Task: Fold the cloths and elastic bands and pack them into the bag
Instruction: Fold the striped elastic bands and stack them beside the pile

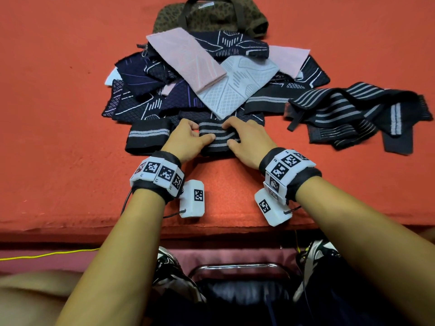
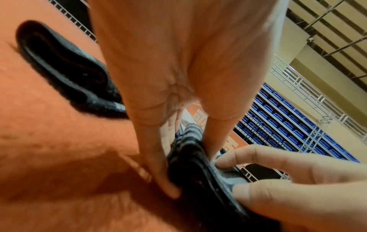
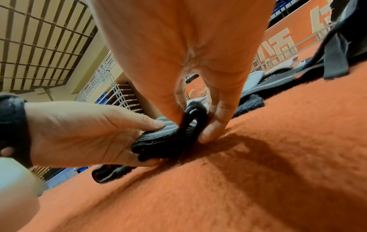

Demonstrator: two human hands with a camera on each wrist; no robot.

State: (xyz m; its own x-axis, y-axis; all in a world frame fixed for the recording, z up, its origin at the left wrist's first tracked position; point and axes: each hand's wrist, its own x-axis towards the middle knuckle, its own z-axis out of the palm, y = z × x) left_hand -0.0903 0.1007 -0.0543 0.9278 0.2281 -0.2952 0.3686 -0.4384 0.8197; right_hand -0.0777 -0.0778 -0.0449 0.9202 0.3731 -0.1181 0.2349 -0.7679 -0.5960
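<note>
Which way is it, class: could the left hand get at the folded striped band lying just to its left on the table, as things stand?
Probably yes, once freed. The folded band lies uncovered beside the left hand, but that hand and the right hand both grip another striped band.

an orange felt-covered table fills the scene. behind it, rows of blue seats are seen behind white metal railings, an orange banner is hung along a barrier, and a slatted ceiling is seen overhead.
</note>
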